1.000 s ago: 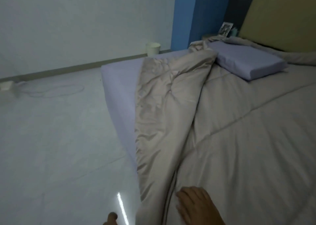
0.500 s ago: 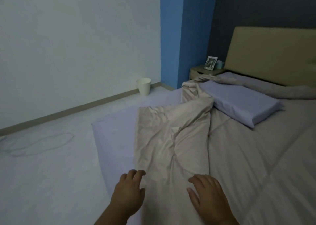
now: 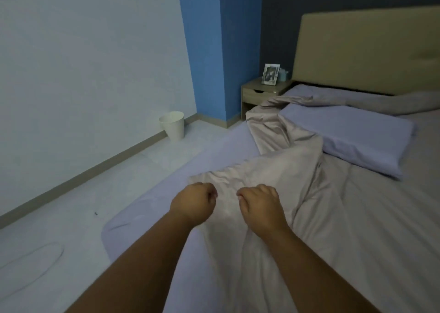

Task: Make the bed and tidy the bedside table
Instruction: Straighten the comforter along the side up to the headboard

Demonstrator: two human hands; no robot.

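Observation:
A beige duvet lies rumpled on the bed, its left side folded back so the lavender fitted sheet shows along the mattress edge. My left hand and my right hand are side by side on the folded strip, both curled into fists on the fabric. A lavender pillow lies on top of the duvet near the beige headboard. The wooden bedside table stands at the bed's far left corner, with a framed photo and a teal object on it.
A white waste bin stands by the wall on the pale floor. A thin cable loops on the floor at the lower left. A blue wall section rises behind the bedside table.
My view has lifted towards the headboard. Both hands reached forward along the folded duvet strip and went from flat with spread fingers to closed fists on the fabric.

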